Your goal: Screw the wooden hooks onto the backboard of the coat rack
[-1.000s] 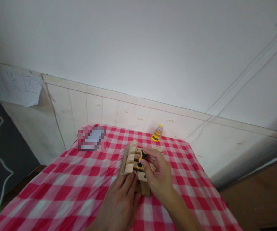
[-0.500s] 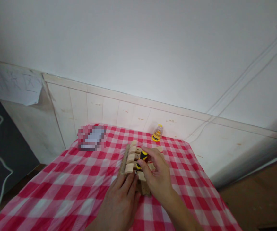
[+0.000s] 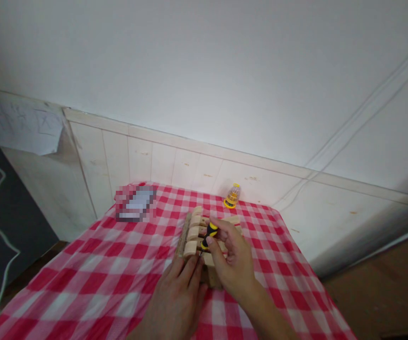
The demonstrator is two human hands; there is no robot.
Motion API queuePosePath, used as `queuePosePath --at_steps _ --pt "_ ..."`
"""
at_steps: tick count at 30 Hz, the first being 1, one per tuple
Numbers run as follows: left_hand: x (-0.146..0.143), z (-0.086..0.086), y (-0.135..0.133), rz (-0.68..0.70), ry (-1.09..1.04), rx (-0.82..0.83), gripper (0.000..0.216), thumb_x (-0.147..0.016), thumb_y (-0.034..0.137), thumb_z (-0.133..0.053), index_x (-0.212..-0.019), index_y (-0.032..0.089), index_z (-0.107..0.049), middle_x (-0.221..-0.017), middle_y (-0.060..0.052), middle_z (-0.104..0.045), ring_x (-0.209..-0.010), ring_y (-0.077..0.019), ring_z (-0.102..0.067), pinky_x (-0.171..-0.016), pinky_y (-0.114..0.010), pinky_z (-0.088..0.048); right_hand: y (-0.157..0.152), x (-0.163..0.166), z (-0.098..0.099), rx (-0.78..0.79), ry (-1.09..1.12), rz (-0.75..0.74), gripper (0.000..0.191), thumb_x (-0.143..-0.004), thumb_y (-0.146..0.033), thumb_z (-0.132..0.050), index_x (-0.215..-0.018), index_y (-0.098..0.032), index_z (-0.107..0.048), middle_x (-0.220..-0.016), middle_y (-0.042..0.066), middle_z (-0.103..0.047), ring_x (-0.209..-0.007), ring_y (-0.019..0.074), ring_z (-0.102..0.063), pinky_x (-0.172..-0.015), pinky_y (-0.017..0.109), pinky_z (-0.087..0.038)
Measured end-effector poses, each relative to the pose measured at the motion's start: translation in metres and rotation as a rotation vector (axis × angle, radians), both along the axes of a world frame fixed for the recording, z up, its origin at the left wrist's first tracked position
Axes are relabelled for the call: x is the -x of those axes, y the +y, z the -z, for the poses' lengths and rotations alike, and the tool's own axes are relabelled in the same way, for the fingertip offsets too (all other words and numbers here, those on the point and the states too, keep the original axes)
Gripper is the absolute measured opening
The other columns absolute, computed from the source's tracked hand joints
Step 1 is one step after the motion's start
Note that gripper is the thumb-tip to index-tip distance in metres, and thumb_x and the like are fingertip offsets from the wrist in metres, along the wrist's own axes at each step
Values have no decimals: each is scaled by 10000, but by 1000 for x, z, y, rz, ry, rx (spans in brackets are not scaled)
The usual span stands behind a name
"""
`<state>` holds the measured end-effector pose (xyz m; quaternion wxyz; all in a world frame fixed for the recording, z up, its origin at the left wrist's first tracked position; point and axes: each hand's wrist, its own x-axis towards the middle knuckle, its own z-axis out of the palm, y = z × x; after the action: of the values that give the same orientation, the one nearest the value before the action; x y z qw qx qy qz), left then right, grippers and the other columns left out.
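2 hands engaged — right hand [image 3: 234,264] pinching screwdriver [image 3: 211,230], tip down on wooden rack [image 3: 194,233]; left hand [image 3: 180,295] flat, open, bracing it. Tilted, risks slipping into left fingertips [image 3: 189,262].

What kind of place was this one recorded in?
Probably a home hobby corner: a red-checked tablecloth against a white panelled wall, the right hand holding a small screwdriver to a wooden assembly.

Left hand [image 3: 178,295] flat, right [image 3: 232,262] perhaps clenched
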<state>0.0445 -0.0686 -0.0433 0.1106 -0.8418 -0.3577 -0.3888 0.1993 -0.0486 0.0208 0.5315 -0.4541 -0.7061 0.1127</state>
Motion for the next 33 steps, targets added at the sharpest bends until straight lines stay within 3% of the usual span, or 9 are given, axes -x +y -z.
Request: queuePosePath --at_steps 6,19,27,33 --pt "-1 0 -1 5 3 7 344 -979 158 -446 -1212 27 -663 -1173 -195 -746 -1061 -335 -702 -835 -491 -660 4 1 3 7 88 7 381 -939 -160 -644 -1278 -333 -628 -1140 34 -738 -1017 203 -755 -891 358 -612" --pt "0 -3 0 4 -7 -11 334 -992 164 -445 -1199 60 -686 -1168 -170 -749 -1044 -304 -698 -844 -459 -652 4 1 0 -31 45 89 324 -891 -219 -730 -1203 -281 -671 -1036 49 -738 -916 209 -737 -812 358 -620" --pt "-2 2 0 14 -18 25 345 -990 161 -443 -1210 51 -684 -1200 -180 -743 -1090 -320 -680 -859 -490 -645 -2 4 0 -11 77 12 375 -915 -148 -640 -1267 -273 -615 -1183 88 -751 -1058 225 -764 -902 390 -641" --pt "-2 1 -1 12 -38 10 337 -998 159 -441 -1226 67 -672 -1186 -176 -742 -1089 -311 -677 -878 -487 -632 0 6 0 16 131 39 346 -880 -172 -698 -1208 -272 -656 -1059 56 -780 -920 210 -787 -808 354 -660"
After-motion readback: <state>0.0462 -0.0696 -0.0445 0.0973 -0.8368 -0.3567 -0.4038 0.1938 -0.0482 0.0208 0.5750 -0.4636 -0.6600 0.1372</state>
